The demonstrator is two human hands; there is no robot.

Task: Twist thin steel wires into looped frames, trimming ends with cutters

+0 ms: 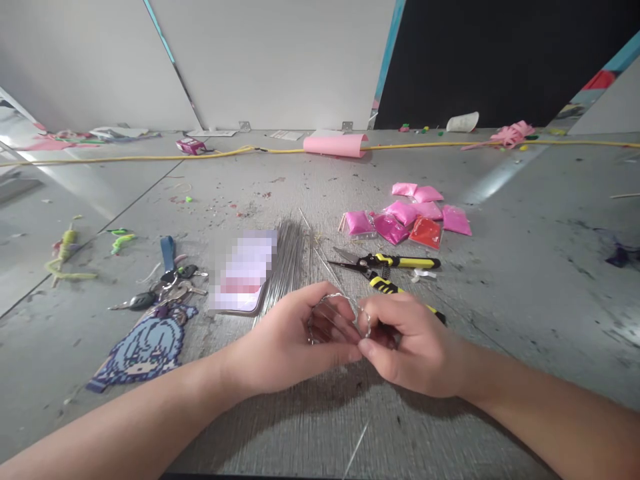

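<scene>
A ring of twisted silvery wire (369, 325) is held between both hands above the front of the table. My left hand (295, 337) curls around the ring's left side, with the thumb stretched toward the other hand. At the ring's right side, my right hand (413, 340) pinches the wire between thumb and fingers. Part of the ring is hidden by the fingers. Behind my left hand lies a bundle of thin straight metal wires (289, 257). Pruning shears (395, 261) with yellow and black handles lie open behind my right hand, which covers part of the lower handle.
A blurred phone (245, 270) lies left of the wires. Further left are keys (175, 287) and a blue pixel-style character charm (145, 343). Several pink packets (393, 227) and a red packet (425, 232) sit behind the shears. A yellow cable (210, 156) crosses the back, near rolled pink paper (335, 145).
</scene>
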